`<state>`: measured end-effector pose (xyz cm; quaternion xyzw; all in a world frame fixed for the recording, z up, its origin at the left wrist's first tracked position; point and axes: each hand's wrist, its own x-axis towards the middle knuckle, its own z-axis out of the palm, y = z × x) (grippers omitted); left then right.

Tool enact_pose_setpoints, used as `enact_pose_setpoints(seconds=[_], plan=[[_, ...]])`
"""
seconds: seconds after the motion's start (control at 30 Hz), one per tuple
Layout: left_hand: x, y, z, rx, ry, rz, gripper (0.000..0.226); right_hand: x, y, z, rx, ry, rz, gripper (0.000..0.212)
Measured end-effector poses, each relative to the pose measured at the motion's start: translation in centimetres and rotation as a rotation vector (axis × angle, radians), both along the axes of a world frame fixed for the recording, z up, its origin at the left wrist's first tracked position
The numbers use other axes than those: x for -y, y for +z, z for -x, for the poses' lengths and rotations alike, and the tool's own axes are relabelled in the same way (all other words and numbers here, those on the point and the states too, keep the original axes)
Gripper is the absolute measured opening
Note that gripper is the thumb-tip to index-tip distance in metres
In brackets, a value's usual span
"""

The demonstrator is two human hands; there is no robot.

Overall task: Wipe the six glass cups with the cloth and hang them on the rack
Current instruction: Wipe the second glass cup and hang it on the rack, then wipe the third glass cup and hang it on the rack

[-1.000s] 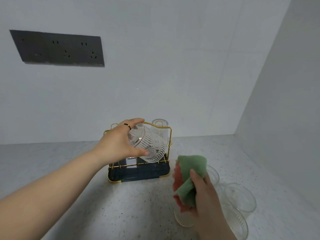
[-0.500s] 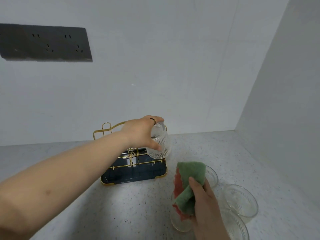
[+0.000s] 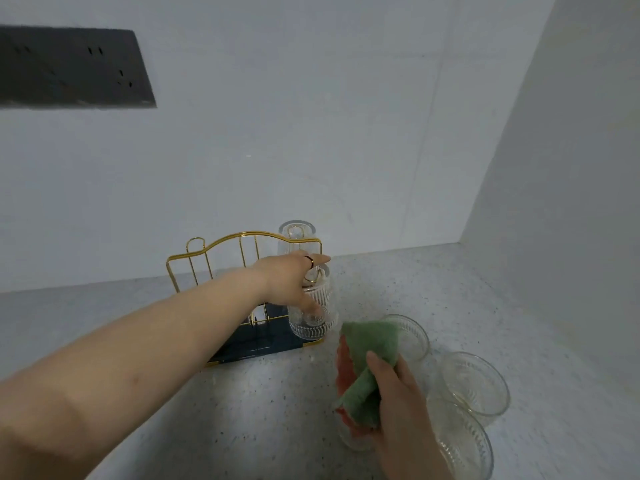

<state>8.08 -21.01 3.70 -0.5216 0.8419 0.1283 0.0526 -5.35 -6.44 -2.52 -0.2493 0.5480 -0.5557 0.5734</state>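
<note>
A dark socket panel (image 3: 69, 67) sits on the wall at far left. My left hand (image 3: 287, 278) reaches over the gold wire rack (image 3: 194, 268) on the counter (image 3: 242, 410), thumb and fingers curled round an upside-down ribbed glass cup (image 3: 315, 317) at the rack's right end. A second inverted cup (image 3: 298, 233) stands just behind it. Further right, my right hand (image 3: 398, 403) clutches the bunched green and red cloth (image 3: 370, 362) above the upright cups (image 3: 474, 382) grouped on the counter.

Ribbed glass cup (image 3: 313, 323), fuzzy cloth (image 3: 372, 344), metal rack (image 3: 266, 345)
</note>
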Motion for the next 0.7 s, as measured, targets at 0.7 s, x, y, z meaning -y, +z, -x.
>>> enact_pose_setpoints(seconds=[0.7], plan=[[-12.5, -7.7, 0.7, -0.712, 0.202, -0.157, 0.079, -4.8, 1.8, 1.7, 0.041, -0.210, 0.056, 0.018]])
